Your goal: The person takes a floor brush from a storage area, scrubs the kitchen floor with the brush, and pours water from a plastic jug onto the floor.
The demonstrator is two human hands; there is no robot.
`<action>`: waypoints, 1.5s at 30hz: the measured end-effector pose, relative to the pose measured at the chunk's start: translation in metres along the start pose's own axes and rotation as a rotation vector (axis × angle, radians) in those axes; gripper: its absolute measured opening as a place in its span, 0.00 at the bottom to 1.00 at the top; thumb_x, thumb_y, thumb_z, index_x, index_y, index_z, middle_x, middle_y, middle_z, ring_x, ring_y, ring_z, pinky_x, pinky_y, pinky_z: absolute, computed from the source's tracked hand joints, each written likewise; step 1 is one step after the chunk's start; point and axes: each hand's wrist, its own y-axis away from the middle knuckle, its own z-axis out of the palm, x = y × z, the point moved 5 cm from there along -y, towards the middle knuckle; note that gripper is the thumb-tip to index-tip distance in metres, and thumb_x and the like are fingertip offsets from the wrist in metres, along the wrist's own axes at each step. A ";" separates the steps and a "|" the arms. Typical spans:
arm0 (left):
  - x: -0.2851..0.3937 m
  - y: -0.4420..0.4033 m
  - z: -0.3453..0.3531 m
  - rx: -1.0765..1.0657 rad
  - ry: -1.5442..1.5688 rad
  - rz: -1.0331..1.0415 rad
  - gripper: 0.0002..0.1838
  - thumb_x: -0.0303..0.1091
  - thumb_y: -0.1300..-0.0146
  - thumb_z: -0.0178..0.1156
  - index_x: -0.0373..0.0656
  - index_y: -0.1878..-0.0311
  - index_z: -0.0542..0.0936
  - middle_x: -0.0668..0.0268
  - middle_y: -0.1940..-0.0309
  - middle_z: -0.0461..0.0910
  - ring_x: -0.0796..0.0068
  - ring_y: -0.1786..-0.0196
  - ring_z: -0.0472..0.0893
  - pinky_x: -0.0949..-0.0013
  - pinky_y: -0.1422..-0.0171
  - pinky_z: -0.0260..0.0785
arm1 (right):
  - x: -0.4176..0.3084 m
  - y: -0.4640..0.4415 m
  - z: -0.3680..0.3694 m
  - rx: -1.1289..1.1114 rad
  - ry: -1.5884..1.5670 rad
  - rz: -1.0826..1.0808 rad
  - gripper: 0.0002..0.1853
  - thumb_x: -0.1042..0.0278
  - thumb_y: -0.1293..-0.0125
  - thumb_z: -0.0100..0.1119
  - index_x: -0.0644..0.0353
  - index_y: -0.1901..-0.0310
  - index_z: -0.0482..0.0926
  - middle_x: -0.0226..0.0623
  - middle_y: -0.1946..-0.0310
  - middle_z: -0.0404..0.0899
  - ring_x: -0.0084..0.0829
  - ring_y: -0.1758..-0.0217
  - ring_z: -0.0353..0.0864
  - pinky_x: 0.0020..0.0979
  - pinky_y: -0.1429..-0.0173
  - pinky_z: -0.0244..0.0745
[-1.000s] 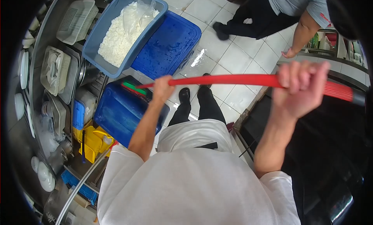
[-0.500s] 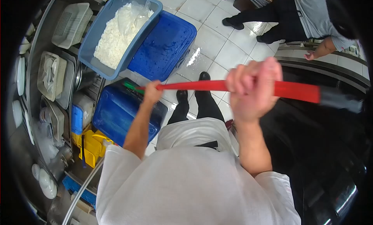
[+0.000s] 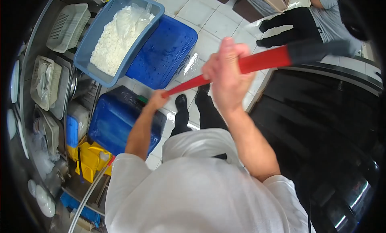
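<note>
A long red pole (image 3: pixel 267 61) slants across in front of my chest, its dark end raised at the upper right and blurred. My right hand (image 3: pixel 230 76) is closed around its upper part, thumb pointing up. Farther down, near the other end, my left hand (image 3: pixel 157 99) grips the same pole. A bit of green (image 3: pixel 142 99) shows just past my left hand; whether it belongs to the pole I cannot tell. Behind my left forearm lies a dark blue tub (image 3: pixel 116 120). The pole's lower tip and whatever it carries are hidden.
A grey-blue bin (image 3: pixel 116 78) of white grated-looking stuff stands beside a wet blue lid (image 3: pixel 165 52). Shelves with a white basket (image 3: pixel 69 27) run along the left. A black counter (image 3: pixel 305 124) is at right. Another person (image 3: pixel 305 23) stands at the upper right.
The pole's dark end has swung upward and left with my right hand. My left hand stays closed on it, slightly lower. The other person has shifted, and my view has turned slightly.
</note>
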 end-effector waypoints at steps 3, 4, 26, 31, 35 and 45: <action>-0.045 -0.017 -0.091 0.209 -0.226 0.014 0.05 0.31 0.46 0.67 0.41 0.68 0.84 0.58 0.77 0.80 0.70 0.73 0.76 0.61 0.63 0.71 | 0.040 0.025 0.025 -0.104 -0.030 -0.004 0.13 0.63 0.22 0.49 0.55 0.67 0.63 0.26 0.84 0.60 0.19 0.85 0.59 0.28 0.78 0.62; -0.055 -0.011 -0.088 0.217 -0.219 0.001 0.05 0.31 0.46 0.67 0.41 0.68 0.84 0.58 0.77 0.80 0.70 0.73 0.76 0.61 0.63 0.71 | 0.047 0.035 0.031 -0.126 -0.008 -0.028 0.13 0.64 0.21 0.48 0.55 0.67 0.63 0.26 0.85 0.60 0.20 0.85 0.59 0.28 0.78 0.62; 0.105 0.049 -0.038 0.210 -0.089 0.208 0.08 0.36 0.47 0.66 0.42 0.69 0.84 0.48 0.70 0.82 0.49 0.63 0.83 0.55 0.59 0.73 | -0.097 -0.008 -0.047 -0.114 -0.123 -0.120 0.19 0.57 0.20 0.42 0.53 0.72 0.66 0.21 0.86 0.53 0.17 0.87 0.49 0.25 0.80 0.52; 0.122 0.058 -0.012 0.184 -0.098 0.066 0.08 0.37 0.49 0.66 0.43 0.69 0.84 0.50 0.69 0.83 0.47 0.64 0.83 0.55 0.58 0.75 | -0.113 -0.021 -0.057 -0.152 -0.120 -0.103 0.18 0.56 0.20 0.44 0.55 0.70 0.70 0.21 0.86 0.54 0.16 0.87 0.50 0.23 0.80 0.51; 0.195 0.069 0.034 0.145 -0.023 0.098 0.10 0.38 0.46 0.63 0.41 0.72 0.83 0.48 0.73 0.81 0.43 0.65 0.81 0.52 0.57 0.74 | -0.159 -0.072 -0.086 -0.263 -0.102 -0.120 0.18 0.59 0.21 0.45 0.58 0.69 0.71 0.21 0.86 0.56 0.16 0.86 0.51 0.22 0.78 0.53; 0.226 0.038 0.007 0.340 -0.054 0.094 0.07 0.33 0.47 0.65 0.40 0.72 0.82 0.48 0.74 0.80 0.47 0.68 0.82 0.55 0.61 0.72 | -0.159 -0.143 -0.129 -0.234 -0.179 -0.070 0.19 0.58 0.21 0.46 0.56 0.73 0.70 0.21 0.85 0.58 0.16 0.86 0.54 0.24 0.78 0.55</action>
